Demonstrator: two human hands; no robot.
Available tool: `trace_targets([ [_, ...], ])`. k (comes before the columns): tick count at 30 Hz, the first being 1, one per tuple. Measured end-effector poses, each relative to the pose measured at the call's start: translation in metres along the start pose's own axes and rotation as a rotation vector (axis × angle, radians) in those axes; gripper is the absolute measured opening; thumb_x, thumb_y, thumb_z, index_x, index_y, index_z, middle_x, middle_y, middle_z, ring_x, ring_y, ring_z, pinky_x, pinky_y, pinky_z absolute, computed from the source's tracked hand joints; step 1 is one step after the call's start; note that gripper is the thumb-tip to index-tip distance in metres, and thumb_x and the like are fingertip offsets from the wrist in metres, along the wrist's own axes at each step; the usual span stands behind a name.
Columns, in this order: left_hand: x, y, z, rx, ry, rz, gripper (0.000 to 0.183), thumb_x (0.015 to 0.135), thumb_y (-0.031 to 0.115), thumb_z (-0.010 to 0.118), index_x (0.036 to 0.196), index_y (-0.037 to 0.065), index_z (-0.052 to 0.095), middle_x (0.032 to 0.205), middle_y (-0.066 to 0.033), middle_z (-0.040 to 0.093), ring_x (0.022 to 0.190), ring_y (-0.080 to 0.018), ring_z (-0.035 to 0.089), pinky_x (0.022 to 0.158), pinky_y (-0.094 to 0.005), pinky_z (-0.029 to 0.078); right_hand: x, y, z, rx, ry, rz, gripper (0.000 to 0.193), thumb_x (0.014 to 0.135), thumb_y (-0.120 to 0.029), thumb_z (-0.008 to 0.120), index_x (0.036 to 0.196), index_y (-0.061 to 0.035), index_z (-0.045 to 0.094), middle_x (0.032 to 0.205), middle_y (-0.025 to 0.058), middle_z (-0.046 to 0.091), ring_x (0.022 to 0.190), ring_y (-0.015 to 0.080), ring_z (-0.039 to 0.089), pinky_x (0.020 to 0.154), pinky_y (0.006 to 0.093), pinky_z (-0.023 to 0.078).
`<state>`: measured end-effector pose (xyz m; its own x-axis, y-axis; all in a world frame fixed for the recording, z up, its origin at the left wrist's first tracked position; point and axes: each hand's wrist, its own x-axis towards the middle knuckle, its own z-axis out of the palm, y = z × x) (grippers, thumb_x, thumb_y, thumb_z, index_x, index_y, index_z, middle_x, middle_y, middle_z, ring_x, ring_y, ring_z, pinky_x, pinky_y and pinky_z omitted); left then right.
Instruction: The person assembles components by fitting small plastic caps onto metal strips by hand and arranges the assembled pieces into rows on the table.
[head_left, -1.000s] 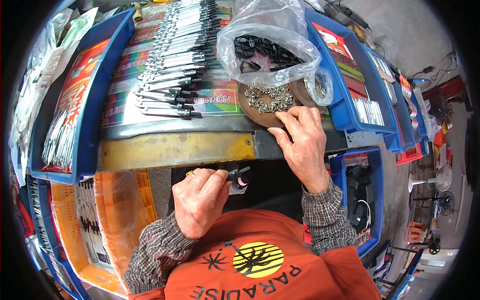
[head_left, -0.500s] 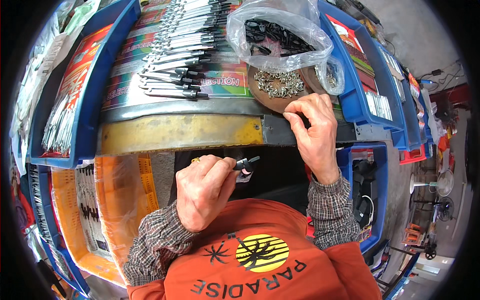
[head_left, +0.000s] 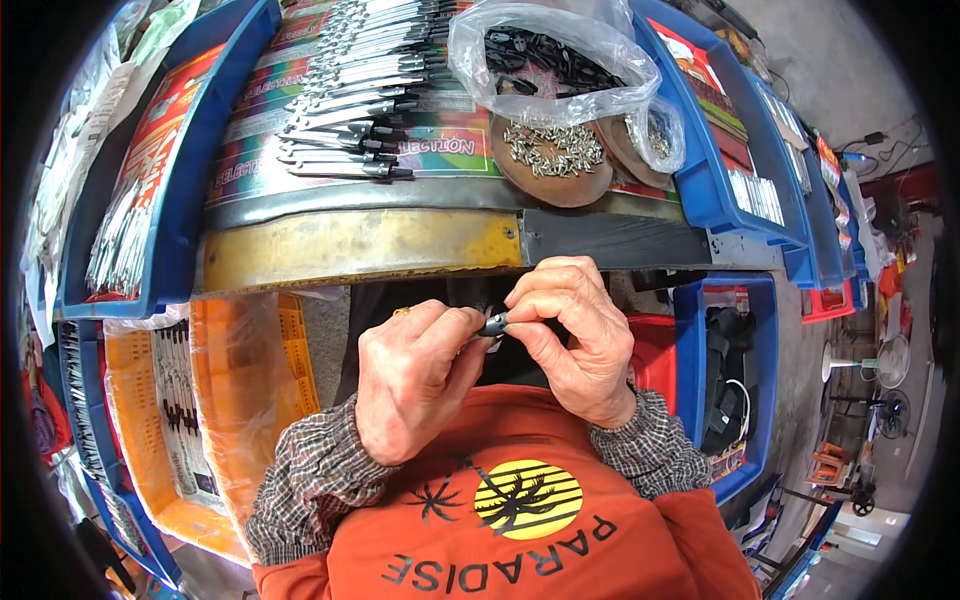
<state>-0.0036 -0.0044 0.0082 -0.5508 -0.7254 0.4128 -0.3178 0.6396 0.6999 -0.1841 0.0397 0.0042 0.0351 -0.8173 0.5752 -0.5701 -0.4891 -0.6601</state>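
In front of my chest, my left hand is closed round a small black-and-silver part, whose dark end sticks out past thumb and forefinger. My right hand is closed in a pinch at that protruding end, touching it. Whether a small piece sits between the right fingertips is hidden. Beyond the hands, a round brown dish on the table bears a heap of small shiny metal pieces, which look like screws. Further left lies a long row of slim silver pieces with black ends, resembling drawing compasses.
An open clear plastic bag of black parts stands behind the dish. Blue trays flank the table on both sides. Lower down are an orange crate at left and a blue bin at right.
My right hand has come from the dish's near edge down and left to the part in my left hand. My left hand keeps its hold, almost in the same place.
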Motion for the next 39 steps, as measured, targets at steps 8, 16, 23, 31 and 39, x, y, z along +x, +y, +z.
trace_targets([
  [8, -0.002, 0.003, 0.002, 0.037, 0.015, 0.026, 0.023, 0.069, -0.002, 0.073, 0.089, 0.003, 0.064, 0.068, -0.0084, 0.056, 0.057, -0.0243, 0.056, 0.052, -0.0337, 0.044, -0.006, -0.003, 0.004, -0.036, 0.037, -0.041, 0.020, 0.070, 0.002, 0.073, 0.086, -0.0044, 0.063, 0.091, 0.0068, 0.063, 0.084, 0.0257, 0.058, 0.075, 0.0349, 0.048],
  [16, -0.004, 0.004, 0.004, 0.072, 0.024, 0.041, 0.023, 0.068, -0.001, 0.073, 0.089, 0.003, 0.064, 0.072, -0.0093, 0.059, 0.062, -0.0278, 0.058, 0.056, -0.0361, 0.046, -0.014, -0.005, 0.007, -0.235, 0.067, -0.192, 0.030, 0.066, 0.002, 0.074, 0.094, -0.0028, 0.065, 0.091, 0.0074, 0.063, 0.085, 0.0278, 0.060, 0.070, 0.0355, 0.051],
  [23, -0.003, 0.002, 0.005, 0.100, 0.031, 0.076, 0.024, 0.068, -0.002, 0.073, 0.089, 0.003, 0.064, 0.074, -0.0098, 0.060, 0.064, -0.0283, 0.060, 0.057, -0.0361, 0.048, -0.021, 0.002, 0.006, -0.339, 0.048, -0.291, 0.030, 0.069, -0.002, 0.073, 0.099, -0.0027, 0.067, 0.097, 0.0095, 0.064, 0.086, 0.0289, 0.062, 0.071, 0.0352, 0.053],
  [31, -0.002, -0.005, 0.010, 0.207, 0.073, 0.166, 0.027, 0.066, 0.000, 0.073, 0.091, 0.003, 0.062, 0.074, -0.0076, 0.057, 0.062, -0.0248, 0.059, 0.052, -0.0346, 0.048, -0.010, -0.003, -0.002, 0.148, -0.026, 0.327, 0.017, 0.089, -0.014, 0.069, 0.098, -0.0004, 0.066, 0.087, 0.0095, 0.065, 0.069, 0.0123, 0.060, 0.056, 0.0245, 0.048],
  [39, -0.007, -0.003, 0.012, 0.215, -0.019, 0.153, 0.028, 0.068, -0.002, 0.073, 0.094, 0.001, 0.064, 0.080, -0.0103, 0.063, 0.069, -0.0267, 0.063, 0.058, -0.0354, 0.051, -0.010, -0.008, 0.006, 0.626, -0.150, 0.881, 0.022, 0.096, -0.020, 0.061, 0.090, 0.0013, 0.064, 0.065, -0.0002, 0.059, 0.052, 0.0023, 0.052, 0.046, 0.0189, 0.042],
])
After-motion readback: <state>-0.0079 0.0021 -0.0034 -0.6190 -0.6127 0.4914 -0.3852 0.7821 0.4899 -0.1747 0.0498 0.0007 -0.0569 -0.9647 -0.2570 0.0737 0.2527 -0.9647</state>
